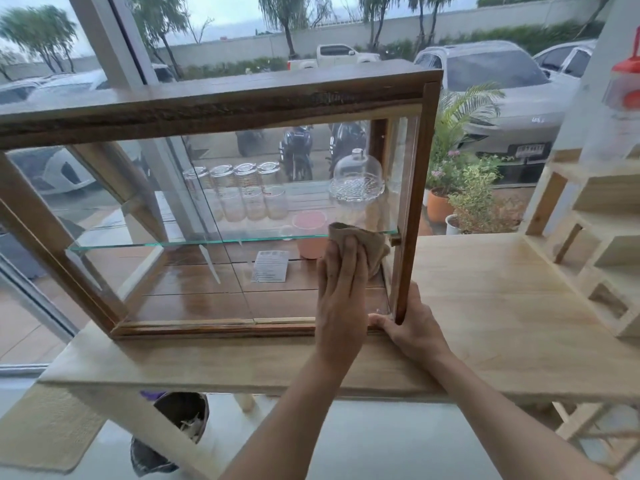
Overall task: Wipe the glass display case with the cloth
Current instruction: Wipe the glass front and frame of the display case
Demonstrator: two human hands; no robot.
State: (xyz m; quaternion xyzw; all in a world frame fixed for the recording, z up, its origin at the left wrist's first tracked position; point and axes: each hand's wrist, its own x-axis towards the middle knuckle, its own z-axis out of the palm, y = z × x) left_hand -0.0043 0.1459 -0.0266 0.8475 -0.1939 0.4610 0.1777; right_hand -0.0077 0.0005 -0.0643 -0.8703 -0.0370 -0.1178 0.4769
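Observation:
A wooden-framed glass display case (214, 105) stands on a pale wooden table (485, 306). It has a glass shelf (173, 244) inside. My left hand (343, 289) lies flat with fingers pointing up and presses a beige cloth (367, 237) against the front glass near the case's lower right. The cloth bunches above my fingertips at shelf height. My right hand (412, 327) grips the case's front right bottom corner, with the thumb along the bottom rail.
Inside the case are several glass jars (242, 188), a clear domed dish (356, 181), a pink cup (310, 233) and a paper card (270, 266). A wooden rack (595, 237) stands at the table's right end. A window is behind, and a bin (180, 427) sits under the table.

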